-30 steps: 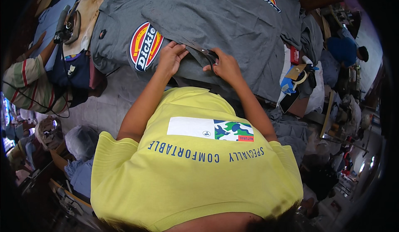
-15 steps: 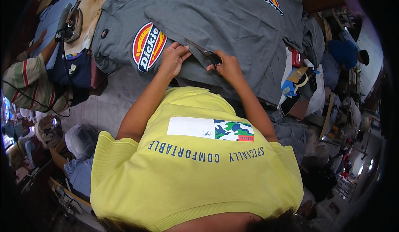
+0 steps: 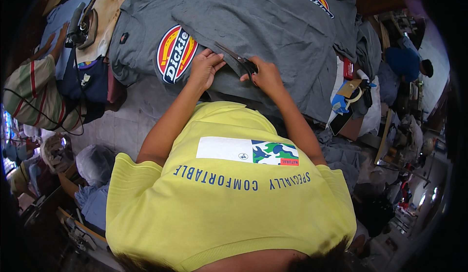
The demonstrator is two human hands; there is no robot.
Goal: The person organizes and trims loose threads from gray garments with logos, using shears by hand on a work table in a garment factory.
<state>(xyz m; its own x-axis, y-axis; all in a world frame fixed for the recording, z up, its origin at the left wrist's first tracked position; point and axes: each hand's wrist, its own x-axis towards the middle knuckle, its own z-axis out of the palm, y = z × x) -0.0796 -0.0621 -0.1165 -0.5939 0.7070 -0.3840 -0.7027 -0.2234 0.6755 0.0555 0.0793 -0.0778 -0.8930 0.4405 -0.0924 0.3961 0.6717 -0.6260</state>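
Open grey tabletop (image 3: 122, 121) at frame left below the stacked grey shirts (image 3: 273, 23). Upper left blocked by clothes iron (image 3: 80, 23); right edge crowded with tape roll (image 3: 358, 94).

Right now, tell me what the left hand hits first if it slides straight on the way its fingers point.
The left hand lies flat on the grey shirt, fingers pointing toward the scissors in the right hand. It would probably meet the blades first, just past its fingertips.

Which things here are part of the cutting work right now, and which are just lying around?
In hand:
- scissors in the right hand
- grey garment under the left hand

Lying about:
- clothes iron, upper left
- tape roll, right
- blue cloth, lower left
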